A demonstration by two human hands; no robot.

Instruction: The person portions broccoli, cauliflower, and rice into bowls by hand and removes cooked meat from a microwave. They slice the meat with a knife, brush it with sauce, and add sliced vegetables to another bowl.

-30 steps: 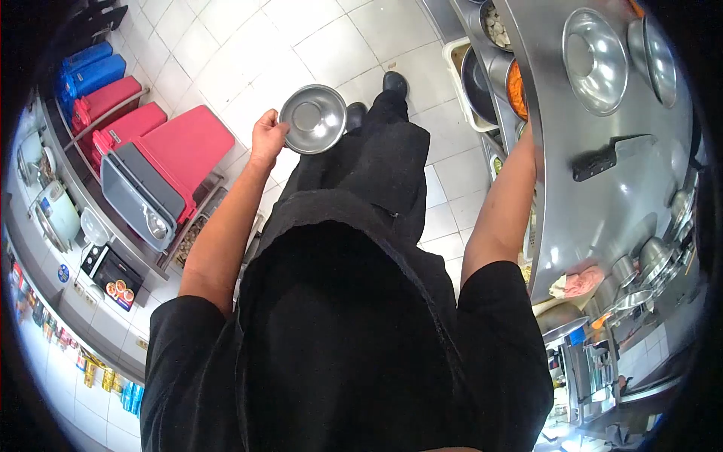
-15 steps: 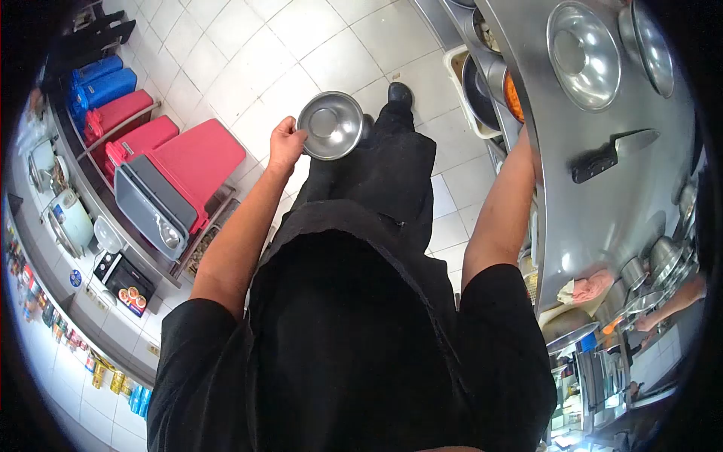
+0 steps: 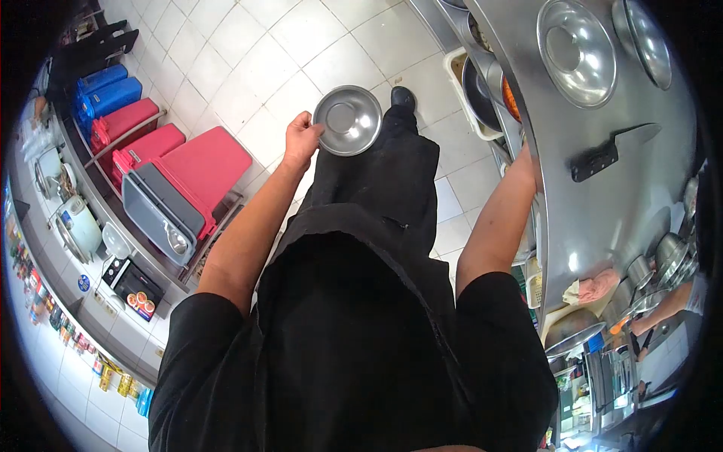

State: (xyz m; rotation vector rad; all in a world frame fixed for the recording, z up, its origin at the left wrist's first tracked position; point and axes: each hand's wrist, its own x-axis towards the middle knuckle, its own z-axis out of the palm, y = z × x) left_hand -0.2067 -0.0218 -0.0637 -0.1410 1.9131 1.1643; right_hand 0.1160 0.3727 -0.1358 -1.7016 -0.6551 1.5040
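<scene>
My left hand (image 3: 303,140) grips the rim of a round metal bowl (image 3: 348,120) above the tiled floor; nothing shows inside the bowl. On the right, my forearm reaches under the edge of the steel counter (image 3: 602,196), so the fingers of my right hand are hidden. Near that wrist, a metal container with orange food (image 3: 511,99) is partly covered by the counter edge. A knife (image 3: 614,153) with a black handle lies on the counter, beyond my right wrist. Farther up the counter rests a wide metal bowl (image 3: 577,53).
Red bins (image 3: 199,173) and blue bins (image 3: 111,98) stand under the left counter. A cream tray (image 3: 459,94) holds a dark pan at the right. Beside a pink cloth (image 3: 596,286) are metal pots (image 3: 670,252). Another person's arm (image 3: 663,309) shows at the far right.
My left hand and its bowl have shifted right in view. The other person's arm has come into view at the far right. My right forearm stays at the counter edge.
</scene>
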